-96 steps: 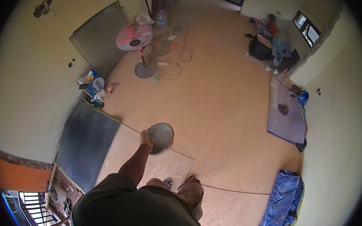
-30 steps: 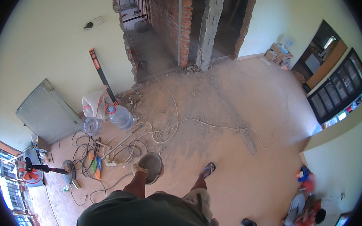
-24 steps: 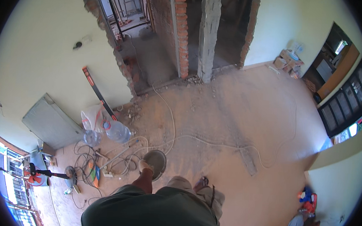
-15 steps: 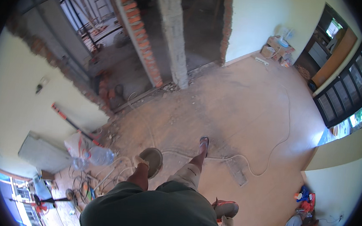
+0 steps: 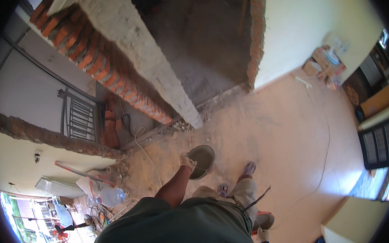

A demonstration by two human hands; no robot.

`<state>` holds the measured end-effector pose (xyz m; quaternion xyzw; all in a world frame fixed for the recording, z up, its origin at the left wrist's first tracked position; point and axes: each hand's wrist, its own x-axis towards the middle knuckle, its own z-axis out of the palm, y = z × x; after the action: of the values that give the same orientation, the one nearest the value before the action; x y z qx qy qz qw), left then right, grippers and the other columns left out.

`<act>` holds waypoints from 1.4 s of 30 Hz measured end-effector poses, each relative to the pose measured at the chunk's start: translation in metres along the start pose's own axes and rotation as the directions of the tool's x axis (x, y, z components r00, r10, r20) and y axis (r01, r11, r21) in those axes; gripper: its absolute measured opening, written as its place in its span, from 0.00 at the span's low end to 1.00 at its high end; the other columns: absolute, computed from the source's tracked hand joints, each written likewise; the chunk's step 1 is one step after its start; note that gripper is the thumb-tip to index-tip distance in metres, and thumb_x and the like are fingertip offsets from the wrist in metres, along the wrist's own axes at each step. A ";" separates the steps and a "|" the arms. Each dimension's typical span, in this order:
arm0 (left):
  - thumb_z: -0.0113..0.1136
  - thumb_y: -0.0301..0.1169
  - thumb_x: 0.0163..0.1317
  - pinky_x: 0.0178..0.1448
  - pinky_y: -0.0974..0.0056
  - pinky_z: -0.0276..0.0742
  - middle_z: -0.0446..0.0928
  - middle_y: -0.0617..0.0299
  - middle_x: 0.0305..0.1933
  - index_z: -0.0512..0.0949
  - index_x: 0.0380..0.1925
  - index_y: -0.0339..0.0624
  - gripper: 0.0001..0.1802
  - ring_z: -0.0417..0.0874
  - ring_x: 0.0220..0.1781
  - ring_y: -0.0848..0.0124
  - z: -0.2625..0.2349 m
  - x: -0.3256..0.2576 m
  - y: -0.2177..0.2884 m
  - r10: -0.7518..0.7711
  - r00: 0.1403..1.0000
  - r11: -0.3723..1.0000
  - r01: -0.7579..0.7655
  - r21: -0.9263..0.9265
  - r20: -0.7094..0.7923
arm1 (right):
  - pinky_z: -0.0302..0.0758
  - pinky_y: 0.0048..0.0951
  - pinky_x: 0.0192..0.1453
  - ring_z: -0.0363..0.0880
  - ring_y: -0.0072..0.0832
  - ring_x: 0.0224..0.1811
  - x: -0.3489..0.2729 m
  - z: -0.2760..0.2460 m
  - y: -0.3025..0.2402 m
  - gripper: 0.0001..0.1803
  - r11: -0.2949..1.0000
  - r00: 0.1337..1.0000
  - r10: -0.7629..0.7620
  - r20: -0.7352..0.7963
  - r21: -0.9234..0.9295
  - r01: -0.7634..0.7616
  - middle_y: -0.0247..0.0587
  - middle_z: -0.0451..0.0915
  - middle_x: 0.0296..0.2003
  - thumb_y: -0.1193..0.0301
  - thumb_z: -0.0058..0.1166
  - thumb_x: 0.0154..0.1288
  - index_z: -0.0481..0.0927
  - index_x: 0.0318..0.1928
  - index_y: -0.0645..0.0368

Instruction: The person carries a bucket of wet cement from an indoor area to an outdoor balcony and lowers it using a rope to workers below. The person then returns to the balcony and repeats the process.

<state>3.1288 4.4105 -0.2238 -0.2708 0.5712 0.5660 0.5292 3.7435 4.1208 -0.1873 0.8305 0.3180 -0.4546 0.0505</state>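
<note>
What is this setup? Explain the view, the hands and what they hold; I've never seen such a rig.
No machine here: a person works bare-handed, seen from above by a fisheye camera on their head, so straight edges bend. The left hand has its grip on a round grey bucket. The right hand is at a grey and reddish thing, too unclear to identify. On the floor lie a pale cable and rubble.

grey bucket (image 5: 202, 161) in left hand (image 5: 187, 162)
</note>
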 end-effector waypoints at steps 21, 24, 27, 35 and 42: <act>0.57 0.43 0.77 0.61 0.51 0.83 0.79 0.52 0.51 0.78 0.48 0.38 0.17 0.81 0.49 0.59 0.591 0.274 0.373 0.393 0.885 0.883 -0.287 0.372 -0.249 | 0.81 0.54 0.53 0.91 0.57 0.46 0.345 -0.134 -0.760 0.31 0.812 0.955 -0.265 0.134 -0.503 0.296 0.65 0.88 0.38 0.43 0.60 0.64 0.91 0.40 0.63; 0.65 0.42 0.73 0.66 0.51 0.84 0.85 0.48 0.65 0.82 0.59 0.32 0.25 0.88 0.65 0.58 0.616 0.323 0.449 0.590 0.789 0.468 -0.158 0.870 -0.174 | 0.82 0.53 0.54 0.90 0.57 0.47 0.351 -0.140 -0.930 0.31 0.797 0.942 -0.294 0.165 -0.502 0.336 0.64 0.88 0.39 0.43 0.59 0.65 0.91 0.41 0.62; 0.72 0.41 0.66 0.66 0.55 0.84 0.87 0.45 0.63 0.82 0.61 0.31 0.30 0.89 0.64 0.56 0.626 0.352 0.529 0.591 0.736 0.587 -0.114 0.801 -0.329 | 0.82 0.53 0.55 0.90 0.57 0.48 0.359 -0.140 -1.070 0.31 0.784 0.920 -0.329 0.214 -0.481 0.392 0.63 0.88 0.39 0.43 0.58 0.66 0.91 0.41 0.61; 0.71 0.52 0.66 0.63 0.58 0.83 0.81 0.52 0.69 0.76 0.68 0.41 0.37 0.84 0.67 0.64 0.553 0.474 0.734 0.409 0.750 0.460 0.323 0.827 -0.521 | 0.83 0.53 0.56 0.90 0.57 0.51 0.379 -0.049 -1.415 0.31 0.705 0.854 -0.376 0.360 -0.486 0.516 0.61 0.89 0.41 0.42 0.55 0.68 0.92 0.43 0.59; 0.68 0.55 0.65 0.53 0.58 0.80 0.79 0.55 0.59 0.77 0.61 0.43 0.34 0.82 0.56 0.64 0.583 0.511 0.893 -0.082 0.685 0.692 -0.484 -0.536 -0.724 | 0.84 0.52 0.58 0.90 0.57 0.53 0.373 0.055 -1.714 0.31 0.505 0.676 -0.433 0.596 -0.461 0.730 0.60 0.90 0.43 0.41 0.53 0.70 0.93 0.45 0.56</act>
<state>2.3412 5.2922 -0.2510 -0.5707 0.4998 0.6490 0.0585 2.8632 5.6383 -0.1611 0.4776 0.7070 -0.4581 0.2494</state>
